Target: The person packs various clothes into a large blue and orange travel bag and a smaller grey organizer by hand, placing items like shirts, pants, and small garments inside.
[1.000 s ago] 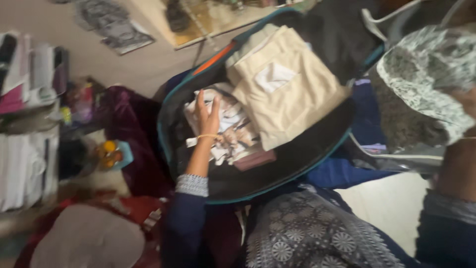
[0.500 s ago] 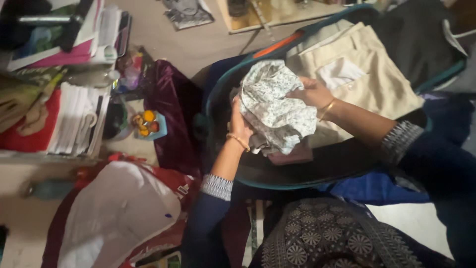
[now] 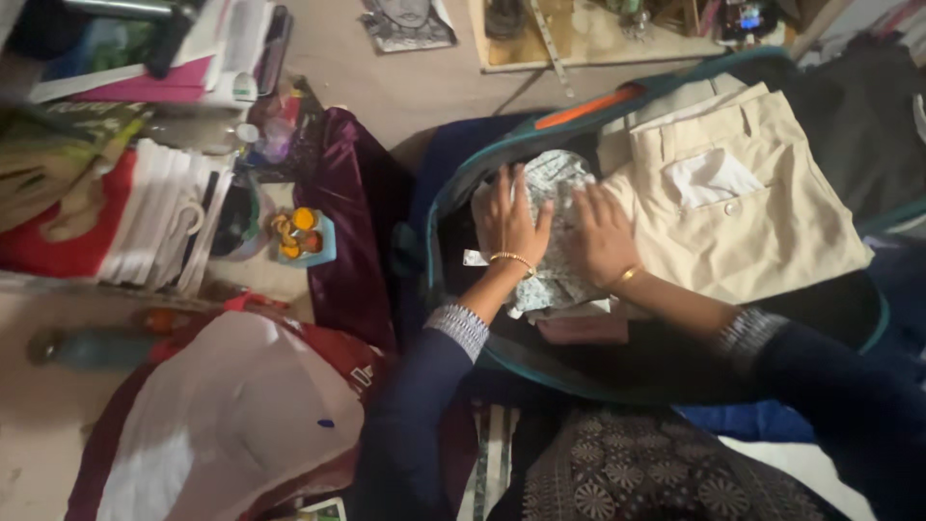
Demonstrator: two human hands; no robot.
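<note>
Lying under left hand (image 3: 509, 220): patterned cloth (image 3: 558, 183).

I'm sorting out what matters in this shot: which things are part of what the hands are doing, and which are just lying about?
In hand:
- left hand and right hand, both pressed flat on the patterned cloth
- open teal-edged bag
- folded beige trousers inside it

Lying about:
- maroon cloth
- small blue dish of orange things
- stacked papers
- red-and-white bag
</note>
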